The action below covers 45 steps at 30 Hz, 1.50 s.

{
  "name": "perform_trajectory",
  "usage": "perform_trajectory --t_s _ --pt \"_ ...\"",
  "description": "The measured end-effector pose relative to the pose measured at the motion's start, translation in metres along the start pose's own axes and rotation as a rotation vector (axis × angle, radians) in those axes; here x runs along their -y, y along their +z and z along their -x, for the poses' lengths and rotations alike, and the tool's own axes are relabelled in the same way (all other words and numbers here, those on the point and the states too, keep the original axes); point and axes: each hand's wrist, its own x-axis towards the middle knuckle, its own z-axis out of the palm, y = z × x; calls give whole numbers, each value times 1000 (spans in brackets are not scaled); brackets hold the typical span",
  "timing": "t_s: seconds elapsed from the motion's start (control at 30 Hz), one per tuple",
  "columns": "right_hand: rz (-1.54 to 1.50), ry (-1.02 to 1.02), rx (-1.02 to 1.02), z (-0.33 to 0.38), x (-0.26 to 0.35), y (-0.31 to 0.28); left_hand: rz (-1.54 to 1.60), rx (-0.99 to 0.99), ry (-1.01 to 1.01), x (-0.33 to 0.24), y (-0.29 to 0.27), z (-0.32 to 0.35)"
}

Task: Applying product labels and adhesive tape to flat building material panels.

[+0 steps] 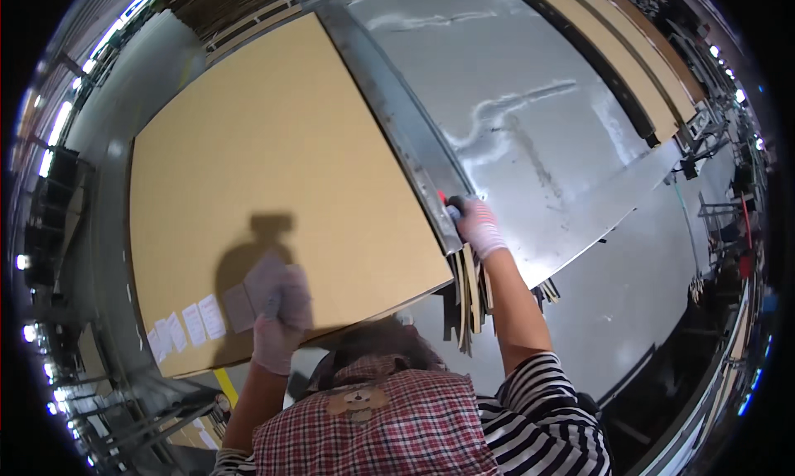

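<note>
A large tan flat board (281,137) fills the left half in front of me. Several white paper slips (191,324) lie in a row along its near left edge. My left hand (283,317), in a pale glove and blurred, is over the board's near edge; its fingers are closed on a paper slip (262,276). My right hand (480,226), in a white and pink-striped glove, is at the near end of the metal rail (406,128) along the board's right side. It grips a small black and red object (454,203) whose kind I cannot make out.
A grey metal tabletop (530,137) with pale smears extends to the right. Several thin strips (468,298) hang below the rail's near end. More long tan panels (604,50) lie at the far right. Racks and lights line both sides.
</note>
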Motion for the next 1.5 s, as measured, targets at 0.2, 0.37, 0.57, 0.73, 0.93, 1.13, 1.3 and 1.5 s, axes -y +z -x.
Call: perform_trajectory --t_s 0.2,0.37,0.57,0.73,0.93,1.13,1.3,1.5 --pt "-788 -241 186 154 107 11 -378 57 92 88 -18 50" --pt "-772 -168 291 256 114 69 -312 7 82 133 -48 115" --pt "-690 -175 168 361 68 60 -355 63 233 131 -140 225" --pt "-61 -473 248 476 82 100 -53 191 100 135 -190 380" --pt "115 -495 -65 693 64 95 -234 197 57 242 -259 567" --pt "-745 -334 296 951 37 89 -428 221 214 351 -305 730" --pt "-878 -169 172 1081 -29 71 -164 86 52 426 -339 832" --pt "271 -354 -42 1061 -186 35 -545 130 125 504 -319 867"
